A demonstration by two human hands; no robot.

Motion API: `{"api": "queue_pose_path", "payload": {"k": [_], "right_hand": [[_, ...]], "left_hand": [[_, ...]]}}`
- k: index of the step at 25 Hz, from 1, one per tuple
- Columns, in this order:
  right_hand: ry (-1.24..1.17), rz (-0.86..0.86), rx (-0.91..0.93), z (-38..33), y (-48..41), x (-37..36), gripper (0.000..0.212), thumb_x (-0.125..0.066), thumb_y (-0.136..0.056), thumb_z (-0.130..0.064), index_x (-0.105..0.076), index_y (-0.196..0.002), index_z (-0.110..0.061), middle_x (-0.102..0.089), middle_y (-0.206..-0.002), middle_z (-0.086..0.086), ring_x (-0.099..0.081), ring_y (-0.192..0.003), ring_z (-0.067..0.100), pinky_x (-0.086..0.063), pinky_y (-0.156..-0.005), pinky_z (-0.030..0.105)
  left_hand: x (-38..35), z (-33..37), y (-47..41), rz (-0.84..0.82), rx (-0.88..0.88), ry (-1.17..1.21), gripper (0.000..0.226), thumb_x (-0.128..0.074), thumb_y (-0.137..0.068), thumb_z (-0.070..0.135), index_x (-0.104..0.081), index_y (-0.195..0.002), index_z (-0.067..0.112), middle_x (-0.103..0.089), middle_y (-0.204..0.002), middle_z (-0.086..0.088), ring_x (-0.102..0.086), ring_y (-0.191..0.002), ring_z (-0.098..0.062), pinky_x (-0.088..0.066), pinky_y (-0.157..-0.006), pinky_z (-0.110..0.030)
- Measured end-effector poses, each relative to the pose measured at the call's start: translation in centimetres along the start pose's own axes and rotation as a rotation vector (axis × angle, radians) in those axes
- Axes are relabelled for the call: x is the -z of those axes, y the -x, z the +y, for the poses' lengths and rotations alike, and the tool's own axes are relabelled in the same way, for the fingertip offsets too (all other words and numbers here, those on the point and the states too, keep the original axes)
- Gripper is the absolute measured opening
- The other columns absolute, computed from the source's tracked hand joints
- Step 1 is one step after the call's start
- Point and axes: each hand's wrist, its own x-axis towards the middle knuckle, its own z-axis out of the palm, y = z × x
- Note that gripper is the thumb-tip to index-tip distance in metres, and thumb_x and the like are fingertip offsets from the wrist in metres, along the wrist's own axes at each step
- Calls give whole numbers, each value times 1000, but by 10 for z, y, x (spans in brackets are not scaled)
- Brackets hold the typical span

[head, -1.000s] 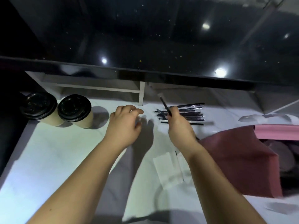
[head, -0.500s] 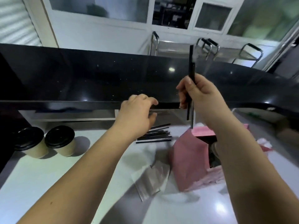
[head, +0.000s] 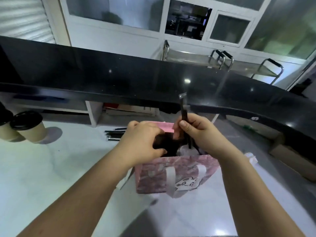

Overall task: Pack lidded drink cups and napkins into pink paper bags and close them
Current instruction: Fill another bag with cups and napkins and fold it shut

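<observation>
Centre of frame: the right hand [head: 200,132] pinches a wrapped straw [head: 184,115] upright over the open pink bag [head: 176,175] on the surface, apparently to drop it in; left hand [head: 142,142], fingers curled, spreads the rim (two lidded cups [head: 28,127] wait far left).

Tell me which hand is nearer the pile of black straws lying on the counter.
Left. The left hand sits at the pink bag's open mouth, just right of the straw pile. The right hand, holding one wrapped straw, is farther right, across the bag opening.
</observation>
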Motion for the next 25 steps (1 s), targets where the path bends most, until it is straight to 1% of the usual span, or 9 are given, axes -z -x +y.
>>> {"api": "queue_pose_path", "payload": {"k": [3,6,9,12,16,19,21,23,25], "right_hand": [[138,-79,-55,28,6,9,17,-50,-98,-13,-67,-93,-12,-71,-82,6,-67,-83,17,-53,-86,32],[284,-175,-174,44,11,14,16,-52,-98,-22,-67,-94,-19,-70,-79,0,-65,-78,16,-53,-75,29],[588,-363,-267,51,13,18,17,-58,-95,-33,-65,-102,-20,-67,-90,1,-60,-80,18,-46,-67,27],[665,-331,-173,46,11,17,25,-66,-89,-33,-64,-113,-29,-65,-102,-8,-60,-88,11,-48,-76,26],[277,162,20,49,38,36,17,-71,-86,-23,-69,-92,-38,-69,-86,-17,-65,-80,0,-51,-70,13],[-150,537,21,88,78,58,14,-69,-83,-31,-71,-97,-29,-72,-94,-5,-68,-87,14,-58,-77,30],[-396,483,-40,123,102,60,23,-60,-86,-28,-69,-107,-22,-70,-110,6,-66,-103,23,-55,-90,43],[-493,285,-78,145,112,46,30,-56,-88,-15,-66,-116,-16,-66,-122,10,-62,-112,26,-53,-91,40],[-502,256,-101,151,111,27,33,-64,-82,-11,-67,-115,-15,-68,-118,10,-64,-109,24,-54,-84,30]], "left_hand": [[-10,-2,3,-90,129,4,95,-71,-60,69,-40,-143,33,-39,-150,8,-29,-140,-15,-27,-112,-42],[-12,-2,-1,-202,157,33,115,-76,-60,64,-19,-152,27,-10,-161,6,1,-148,-10,-18,-119,-44],[-8,-2,-1,-193,200,75,122,-70,-50,79,-21,-151,31,-9,-161,10,8,-147,-7,-16,-119,-45],[-9,-2,7,-124,201,180,123,-55,-39,90,-29,-147,38,-18,-158,16,0,-146,-3,-17,-118,-42],[-17,-2,18,133,175,406,75,-56,-65,77,-54,-130,41,-44,-144,19,-27,-139,0,-29,-113,-38],[-35,-6,40,411,251,777,54,-59,-75,72,-61,-118,40,-60,-125,18,-53,-119,-2,-46,-96,-24],[-52,-7,62,447,303,974,57,-68,-68,71,-60,-116,42,-64,-117,15,-60,-112,-8,-50,-88,-20],[-66,-8,75,361,326,1040,61,-79,-63,62,-60,-117,42,-65,-117,13,-62,-111,-11,-52,-87,-29],[-74,-8,74,276,355,1079,58,-84,-66,45,-63,-119,37,-67,-118,11,-63,-110,-13,-55,-86,-38]]}}
